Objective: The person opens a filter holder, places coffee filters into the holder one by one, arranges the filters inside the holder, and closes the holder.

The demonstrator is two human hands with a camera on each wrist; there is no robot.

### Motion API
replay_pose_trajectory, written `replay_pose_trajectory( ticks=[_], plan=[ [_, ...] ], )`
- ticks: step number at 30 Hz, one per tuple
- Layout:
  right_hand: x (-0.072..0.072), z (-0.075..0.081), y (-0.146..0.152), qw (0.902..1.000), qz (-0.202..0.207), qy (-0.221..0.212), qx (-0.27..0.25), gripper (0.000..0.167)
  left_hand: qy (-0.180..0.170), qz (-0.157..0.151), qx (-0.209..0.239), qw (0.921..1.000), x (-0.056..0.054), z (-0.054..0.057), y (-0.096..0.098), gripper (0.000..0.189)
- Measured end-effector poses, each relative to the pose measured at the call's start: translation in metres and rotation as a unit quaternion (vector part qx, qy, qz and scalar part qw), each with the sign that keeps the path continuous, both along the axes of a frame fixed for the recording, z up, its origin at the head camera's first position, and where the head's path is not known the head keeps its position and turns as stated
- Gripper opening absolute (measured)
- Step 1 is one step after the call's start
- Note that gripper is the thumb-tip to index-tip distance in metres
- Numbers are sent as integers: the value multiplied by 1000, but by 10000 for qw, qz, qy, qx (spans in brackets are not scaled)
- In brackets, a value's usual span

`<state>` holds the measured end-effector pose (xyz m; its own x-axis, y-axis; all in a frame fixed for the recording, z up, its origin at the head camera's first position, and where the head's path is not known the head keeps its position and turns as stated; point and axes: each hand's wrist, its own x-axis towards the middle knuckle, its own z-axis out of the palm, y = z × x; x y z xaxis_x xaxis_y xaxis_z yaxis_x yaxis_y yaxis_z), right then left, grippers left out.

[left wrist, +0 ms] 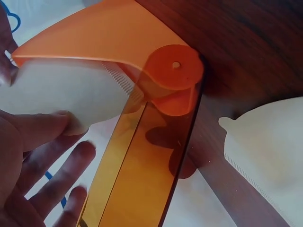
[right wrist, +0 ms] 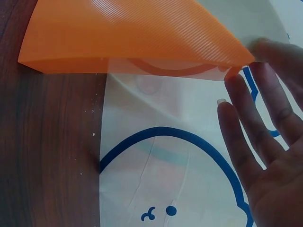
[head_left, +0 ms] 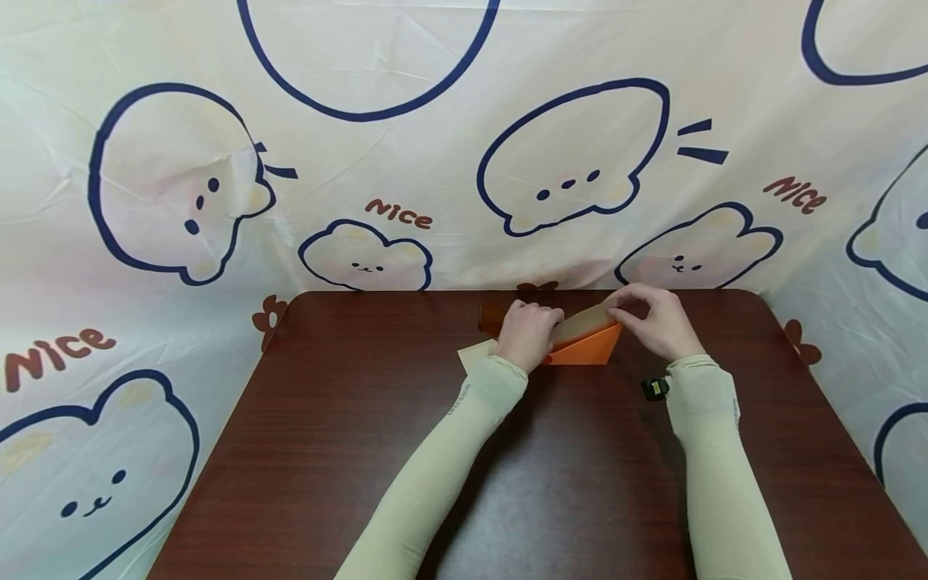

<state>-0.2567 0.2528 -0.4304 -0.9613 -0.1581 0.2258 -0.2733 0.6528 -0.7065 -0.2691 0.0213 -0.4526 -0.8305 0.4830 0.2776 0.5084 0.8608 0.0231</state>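
Observation:
An orange coffee filter holder [head_left: 587, 348] sits at the far edge of the table, its hinged amber see-through lid [left wrist: 142, 170] swung open to the left. Cream paper coffee filters [left wrist: 52, 90] stick out of the holder's opening. Between thumb and fingers my left hand [head_left: 527, 334] pinches their near edge, the other fingers spread loosely behind. My right hand [head_left: 656, 318] pinches the far corner of the filters beside the holder's pointed tip. Another paper filter [left wrist: 270, 156] lies flat on the table left of the holder, partly covered by my left hand in the head view.
The dark brown wood table [head_left: 312, 451] ends just behind the holder. A pale cloth [head_left: 449, 177] with printed bears hangs behind it and along both sides. A small black device [head_left: 656, 389] sits at my right wrist.

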Motion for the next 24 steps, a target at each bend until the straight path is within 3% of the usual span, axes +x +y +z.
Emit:
replay_pose_trajectory(
  ticks=[16,24],
  plan=[
    [-4,-13,4,9996,166,222,105,10,-18,-128,-144,9998,0,-9,5,12],
    [-5,-17,4,9991,168,303,233,12,-307,-109,94,9994,-1,-14,6,11]
  ],
)
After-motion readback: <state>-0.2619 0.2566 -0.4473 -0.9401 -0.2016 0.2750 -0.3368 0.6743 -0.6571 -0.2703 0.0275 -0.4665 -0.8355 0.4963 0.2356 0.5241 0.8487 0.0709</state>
